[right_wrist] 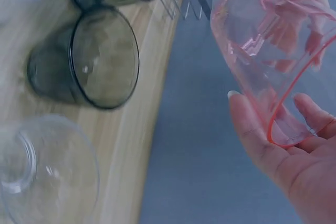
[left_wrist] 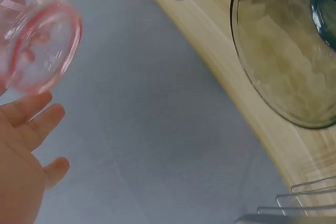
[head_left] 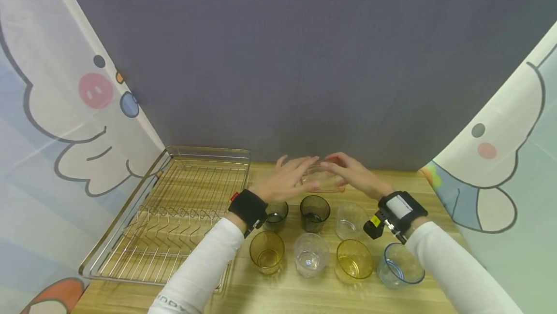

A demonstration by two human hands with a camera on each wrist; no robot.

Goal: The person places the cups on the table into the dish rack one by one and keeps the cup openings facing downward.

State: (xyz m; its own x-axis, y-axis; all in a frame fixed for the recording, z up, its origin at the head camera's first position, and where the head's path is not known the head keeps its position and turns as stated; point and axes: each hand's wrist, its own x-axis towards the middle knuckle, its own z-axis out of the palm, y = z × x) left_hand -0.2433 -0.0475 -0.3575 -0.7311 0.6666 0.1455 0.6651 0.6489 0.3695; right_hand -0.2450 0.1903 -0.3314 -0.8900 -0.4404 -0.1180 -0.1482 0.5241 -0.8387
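A pink transparent drinking glass [head_left: 323, 181] is held on its side above the back of the wooden table. My right hand [head_left: 354, 174] grips it, thumb and fingers round the wall near the red rim, as the right wrist view shows. My left hand [head_left: 285, 178] is at the other side of the glass, fingers fairly straight and spread; some lie against or close to the glass [left_wrist: 44, 51]. In the right wrist view, left fingers show through the pink wall [right_wrist: 252, 30]. Below the hands stand two grey glasses [head_left: 315, 213] and a clear glass [head_left: 350, 221].
A nearer row has an amber glass [head_left: 267, 252], a clear ribbed glass [head_left: 311, 255], another amber glass [head_left: 354, 261] and a blue-rimmed glass [head_left: 399, 265]. At left lies a metal wire dish rack [head_left: 167, 227] with a tray rim. A grey panel [head_left: 283, 63] stands behind the table.
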